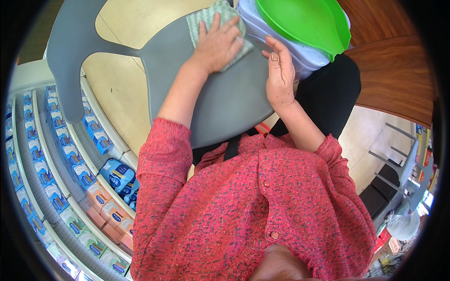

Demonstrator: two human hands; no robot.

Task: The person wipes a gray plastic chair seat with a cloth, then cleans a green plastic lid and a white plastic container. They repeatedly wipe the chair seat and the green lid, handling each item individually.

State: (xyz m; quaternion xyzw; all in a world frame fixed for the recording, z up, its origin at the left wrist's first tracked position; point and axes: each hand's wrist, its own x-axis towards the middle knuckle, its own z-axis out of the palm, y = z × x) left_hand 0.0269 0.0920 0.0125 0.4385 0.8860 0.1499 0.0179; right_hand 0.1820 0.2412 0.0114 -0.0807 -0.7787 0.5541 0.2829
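Note:
A grey plastic chair stands before me, its seat in the middle of the view and its curved backrest to the left. My left hand lies palm down with spread fingers, pressing a pale green and white textured cloth onto the far part of the seat. Near the seat's right side is my right hand, holding nothing, its palm turned left and fingers bent. Beyond it a bright green plastic basin with a pointed lip rests on a pale lilac plastic piece.
Lower left, store shelves carry rows of blue, orange and green packages. A brown wooden table curves along the upper right. Another grey chair is at the far right. My black-clad leg is beside the seat.

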